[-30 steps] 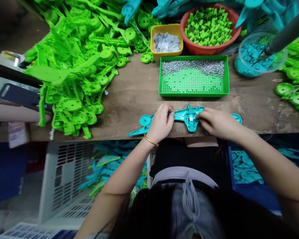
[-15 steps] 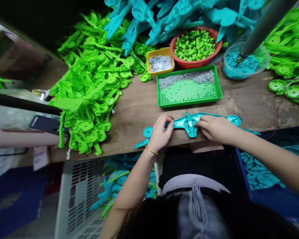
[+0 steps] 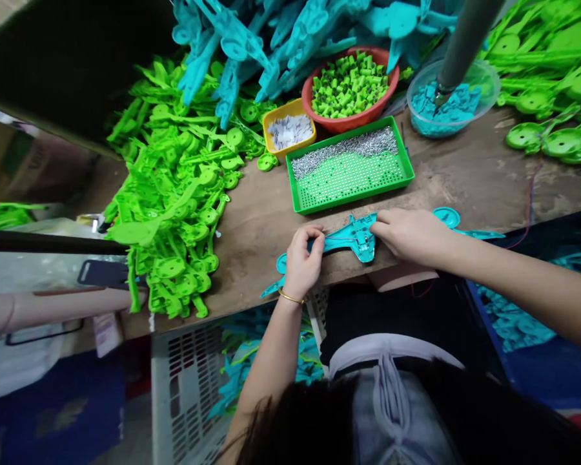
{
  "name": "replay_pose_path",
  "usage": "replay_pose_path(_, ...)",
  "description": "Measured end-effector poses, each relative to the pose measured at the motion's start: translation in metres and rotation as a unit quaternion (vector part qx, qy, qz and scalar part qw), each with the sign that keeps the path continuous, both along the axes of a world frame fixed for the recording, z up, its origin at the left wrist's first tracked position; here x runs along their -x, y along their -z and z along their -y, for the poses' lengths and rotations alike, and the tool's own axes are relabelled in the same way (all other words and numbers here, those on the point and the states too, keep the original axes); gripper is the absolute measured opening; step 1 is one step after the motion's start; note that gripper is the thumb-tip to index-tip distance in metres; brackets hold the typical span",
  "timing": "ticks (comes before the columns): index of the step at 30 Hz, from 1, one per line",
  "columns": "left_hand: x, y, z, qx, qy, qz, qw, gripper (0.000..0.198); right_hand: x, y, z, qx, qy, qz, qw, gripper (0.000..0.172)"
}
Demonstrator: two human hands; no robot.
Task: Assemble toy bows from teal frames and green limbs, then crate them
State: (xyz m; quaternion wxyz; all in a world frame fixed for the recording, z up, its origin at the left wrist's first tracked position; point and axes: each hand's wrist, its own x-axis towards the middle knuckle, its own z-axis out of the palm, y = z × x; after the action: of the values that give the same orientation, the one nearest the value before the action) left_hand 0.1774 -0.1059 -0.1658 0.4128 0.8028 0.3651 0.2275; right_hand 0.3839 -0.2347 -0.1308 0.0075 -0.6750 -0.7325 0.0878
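Note:
A long teal plastic toy part (image 3: 356, 236) lies along the front edge of the wooden bench (image 3: 465, 177). My left hand (image 3: 303, 258), with a gold bangle at the wrist, pinches the part left of its middle. My right hand (image 3: 409, 234) rests curled over the part just right of its middle hub. Round discs at both ends of the part stick out past my hands. Thin red wires run along the part between my hands.
A green tray (image 3: 351, 171) of small metal screws sits behind the part. Behind it stand a yellow tub (image 3: 289, 132), a red bowl (image 3: 351, 84) of green pieces and a clear bowl (image 3: 448, 97) of teal bits. Green parts (image 3: 174, 187) pile at left; a white crate (image 3: 184, 387) sits below.
The view has swung and tilted, so the bench now slants and more of the teal pile at the back shows. Both hands stay on the teal part in nearly the same grip.

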Motion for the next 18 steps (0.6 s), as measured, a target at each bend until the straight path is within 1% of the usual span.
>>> replay_pose_path(4, -0.0017, -0.0001, 0.0016, 0.0, -0.007, -0.015, 1.0, 0.013, 0.0024, 0.0035, 0.0012, 0.013, -0.035, -0.009, 0.999, 0.024)
replay_pose_path(9, -0.0008, -0.0016, 0.0011, -0.012, 0.005, -0.018, 1.0, 0.012, 0.0036, 0.0062, 0.0025, 0.01, -0.029, -0.029, 0.999, 0.031)
replay_pose_path(14, 0.0004, -0.0014, 0.002, -0.028, 0.011, -0.015, 0.999, 0.011, 0.0063, 0.0065, 0.0016, 0.023, -0.07, -0.008, 0.997, 0.026)
replay_pose_path(18, 0.0001, -0.0009, 0.0033, -0.032, 0.001, -0.022, 0.999, 0.009, 0.0047, 0.0094, 0.0029, 0.018, -0.065, -0.017, 0.998, 0.029)
